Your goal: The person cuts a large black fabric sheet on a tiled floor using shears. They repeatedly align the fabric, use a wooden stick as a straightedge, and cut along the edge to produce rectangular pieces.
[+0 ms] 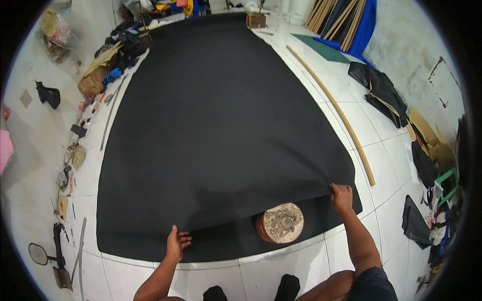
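Note:
A large black sheet (pixel 216 125) of fabric-like material lies spread over the floor, with a layer edge running across its near end. My right hand (pixel 342 197) pinches that upper edge near the right side, and creases fan out from the grip. At the left, my left hand (pixel 176 244) is just by the same edge, thumb up and fingers apart, with nothing visibly held. Between my hands, nearer the right, a squat round block (pixel 284 223) with a worn, mottled top rests on the black material against the edge.
A long tan tube (pixel 334 105) lies on the white tiles (pixel 281 271) along the right. Weights (pixel 256 20) stand at the far corners. Clutter (pixel 95 83) lines the left wall; dark scraps (pixel 379 93) and a green stool (pixel 446 186) are at the right. My feet (pixel 287 287) are close to the near edge.

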Motion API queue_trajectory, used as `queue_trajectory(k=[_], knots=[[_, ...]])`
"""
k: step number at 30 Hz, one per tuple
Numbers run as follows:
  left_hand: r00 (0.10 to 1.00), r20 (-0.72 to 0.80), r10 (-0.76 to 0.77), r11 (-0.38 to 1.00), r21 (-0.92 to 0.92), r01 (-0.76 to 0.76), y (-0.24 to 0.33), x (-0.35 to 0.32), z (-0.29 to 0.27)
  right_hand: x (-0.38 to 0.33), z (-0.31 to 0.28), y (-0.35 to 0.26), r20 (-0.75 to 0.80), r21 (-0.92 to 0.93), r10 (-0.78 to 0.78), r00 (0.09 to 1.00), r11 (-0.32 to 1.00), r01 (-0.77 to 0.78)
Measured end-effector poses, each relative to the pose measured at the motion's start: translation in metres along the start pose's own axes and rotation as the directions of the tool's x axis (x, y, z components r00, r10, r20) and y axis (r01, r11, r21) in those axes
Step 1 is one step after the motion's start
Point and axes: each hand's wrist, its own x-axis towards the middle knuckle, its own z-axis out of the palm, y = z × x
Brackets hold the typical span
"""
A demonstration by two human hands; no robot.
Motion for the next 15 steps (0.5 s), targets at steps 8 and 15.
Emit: queue_trajectory(k=[8, 15], knots=[[0.983, -0.180, 0.041, 0.971, -0.226, -0.082, -0.050, 0.010, -0.023, -0.007, -0.030, -0.030, 0.237, 0.009, -0.044, 0.970, 0.999, 0.043], [0.967, -0.245, 0.064, 0.984, -0.145, -0.102, -0.051, 0.015, -0.023, -0.041, -0.067, -0.168, 0.098, 0.316, -0.569, 0.817, 0.796, 0.516]])
